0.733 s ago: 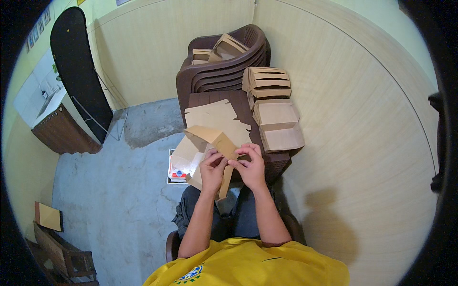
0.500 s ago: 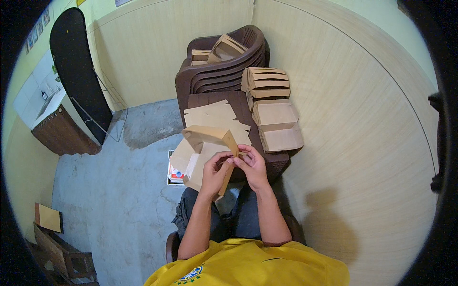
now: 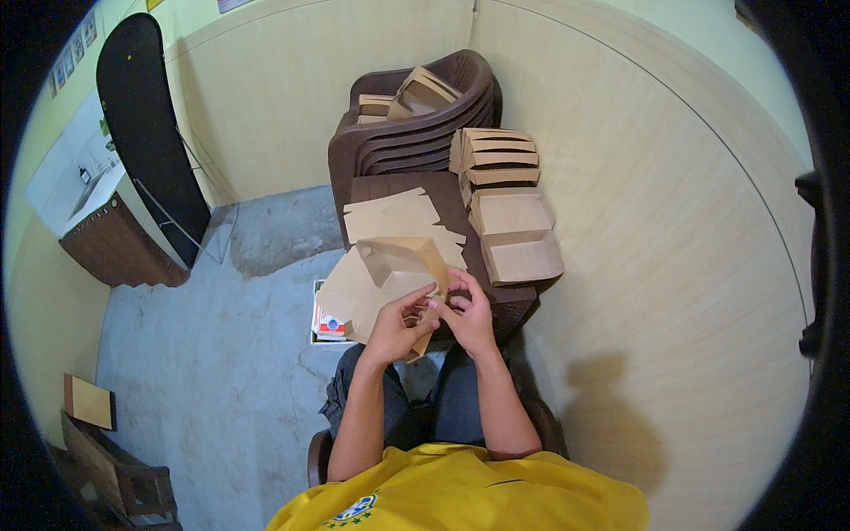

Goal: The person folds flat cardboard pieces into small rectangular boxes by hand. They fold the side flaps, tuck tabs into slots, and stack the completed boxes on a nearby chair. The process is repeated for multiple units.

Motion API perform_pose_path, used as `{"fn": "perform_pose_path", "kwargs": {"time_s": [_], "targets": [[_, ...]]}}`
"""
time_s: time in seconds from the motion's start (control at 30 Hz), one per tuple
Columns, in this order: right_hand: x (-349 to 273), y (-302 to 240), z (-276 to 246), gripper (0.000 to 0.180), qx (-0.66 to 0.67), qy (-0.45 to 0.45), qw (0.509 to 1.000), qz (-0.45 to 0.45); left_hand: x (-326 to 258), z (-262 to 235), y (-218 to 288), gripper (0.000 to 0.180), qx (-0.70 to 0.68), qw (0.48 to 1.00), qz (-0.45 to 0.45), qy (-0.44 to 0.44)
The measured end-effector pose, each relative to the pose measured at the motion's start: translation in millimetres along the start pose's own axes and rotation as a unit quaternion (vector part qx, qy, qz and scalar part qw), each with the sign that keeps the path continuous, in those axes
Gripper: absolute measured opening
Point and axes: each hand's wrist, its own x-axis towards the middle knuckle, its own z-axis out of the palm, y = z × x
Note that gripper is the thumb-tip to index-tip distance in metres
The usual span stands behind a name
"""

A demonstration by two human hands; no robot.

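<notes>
A partly folded brown cardboard box [image 3: 403,257], far and right walls raised, is above the lap [image 3: 453,398]. Its near right corner is pinched between curled, nearly closed fingers of the left hand [image 3: 395,331] and right hand [image 3: 470,322].

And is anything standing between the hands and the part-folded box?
Nothing visible does: the left hand and right hand are both at the right side of the box. The flat sheets lie beyond it and the open box sits off to the right, neither in between.
</notes>
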Motion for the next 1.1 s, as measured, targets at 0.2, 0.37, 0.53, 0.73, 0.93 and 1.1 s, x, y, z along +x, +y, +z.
{"fn": "perform_pose_path", "kwargs": {"time_s": [0.2,0.37,0.53,0.73,0.93,1.1], "targets": [[5,6,-14,0.094,-0.149,0.069,0.982,-0.09,-6,-10,11,0.043,0.143,0.989,-0.036,-0.03],[9,-5,-34,0.097,0.056,0.016,0.992,-0.111,-17,-25,20,0.021,0.512,0.858,0.021,0.034],[16,-13,-46,0.082,0.065,0.114,0.991,0.036,-27,-43,19,0.017,0.532,0.829,0.095,0.143],[21,0,-54,0.048,-0.016,0.097,0.988,0.122,-34,-63,6,0.02,0.504,0.811,0.174,0.239],[15,13,-50,0.05,-0.006,0.086,0.995,0.049,-32,-53,10,0.03,0.573,0.755,0.078,0.309],[4,8,-21,0.054,-0.219,0.083,0.97,-0.06,-24,-14,17,0.034,0.579,0.733,-0.032,0.355]]}}
